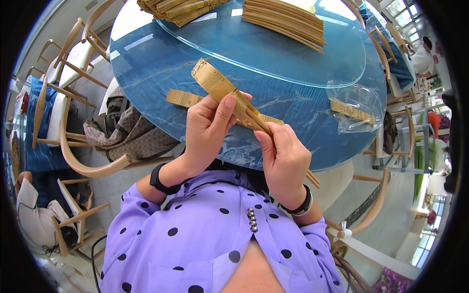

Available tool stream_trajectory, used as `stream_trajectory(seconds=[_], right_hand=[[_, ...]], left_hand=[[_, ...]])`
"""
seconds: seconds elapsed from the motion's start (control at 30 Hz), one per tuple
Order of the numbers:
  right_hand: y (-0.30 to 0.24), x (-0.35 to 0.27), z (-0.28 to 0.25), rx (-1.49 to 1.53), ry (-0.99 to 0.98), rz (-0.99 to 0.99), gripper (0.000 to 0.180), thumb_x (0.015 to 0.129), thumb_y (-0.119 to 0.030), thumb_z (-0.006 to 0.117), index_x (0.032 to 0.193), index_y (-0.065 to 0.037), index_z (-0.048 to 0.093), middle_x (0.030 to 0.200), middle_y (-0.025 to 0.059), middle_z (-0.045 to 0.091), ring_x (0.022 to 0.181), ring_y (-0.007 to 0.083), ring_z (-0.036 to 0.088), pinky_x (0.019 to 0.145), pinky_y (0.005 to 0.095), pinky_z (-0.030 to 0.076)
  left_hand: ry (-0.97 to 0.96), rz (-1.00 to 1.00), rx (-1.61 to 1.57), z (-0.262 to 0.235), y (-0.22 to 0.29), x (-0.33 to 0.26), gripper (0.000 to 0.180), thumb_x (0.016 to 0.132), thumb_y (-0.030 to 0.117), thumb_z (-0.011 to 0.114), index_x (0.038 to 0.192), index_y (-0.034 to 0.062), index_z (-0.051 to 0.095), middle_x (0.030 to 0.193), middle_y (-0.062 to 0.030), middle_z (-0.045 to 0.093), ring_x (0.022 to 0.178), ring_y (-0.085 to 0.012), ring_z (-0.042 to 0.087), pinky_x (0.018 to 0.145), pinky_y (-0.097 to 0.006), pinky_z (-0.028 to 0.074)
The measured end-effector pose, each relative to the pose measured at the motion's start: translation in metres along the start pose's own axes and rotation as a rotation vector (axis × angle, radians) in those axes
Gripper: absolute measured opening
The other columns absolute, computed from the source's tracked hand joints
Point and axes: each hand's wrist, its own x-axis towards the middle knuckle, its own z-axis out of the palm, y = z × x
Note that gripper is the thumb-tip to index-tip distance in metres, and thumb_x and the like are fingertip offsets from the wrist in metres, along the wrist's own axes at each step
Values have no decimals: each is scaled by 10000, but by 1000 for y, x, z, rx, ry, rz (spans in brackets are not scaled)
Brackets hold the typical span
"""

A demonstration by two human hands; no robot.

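Note:
A gold paper chopstick sleeve slants up and to the left in front of me. My left hand pinches its middle between thumb and fingers. My right hand grips a pair of wooden chopsticks at the sleeve's lower end. Their far ends run into the sleeve, and their other ends stick out below my right hand. Behind my hands, another gold sleeve lies flat on the blue table, partly hidden by my fingers.
A glass turntable covers the far part of the blue round table. On it lie a pile of gold sleeves and a stack of bare chopsticks. A clear plastic bag sits at right. Chairs stand around; one holds a patterned bag.

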Motion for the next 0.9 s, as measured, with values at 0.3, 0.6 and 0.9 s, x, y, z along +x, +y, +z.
stream_trajectory(seconds=[0.3, 0.6, 0.9], right_hand=[[19, -2, -20, 132, -178, -86, 263, 988, -239, 688, 1144, -28, 667, 749, 87, 599, 600, 255, 602, 529, 352, 476], [16, -27, -22, -19, -101, -194, 210, 1000, -206, 672, 1080, -13, 678, 711, 77, 590, 557, 241, 580, 500, 344, 444], [1, -18, -19, 64, -147, -139, 181, 988, -173, 685, 1050, -4, 669, 715, 93, 606, 565, 256, 595, 497, 356, 450]], left_hand=[[337, 197, -82, -57, 31, 33, 338, 1092, 306, 552, 1017, 13, 706, 726, 18, 625, 513, 8, 327, 452, -177, 251], [266, 21, -145, -61, 10, 29, 405, 1076, 372, 569, 918, 23, 702, 645, 27, 556, 489, -7, 360, 440, -188, 267], [308, -12, -56, -48, -2, 17, 445, 1059, 365, 608, 749, 47, 639, 543, 58, 468, 467, -4, 393, 427, -202, 271]])
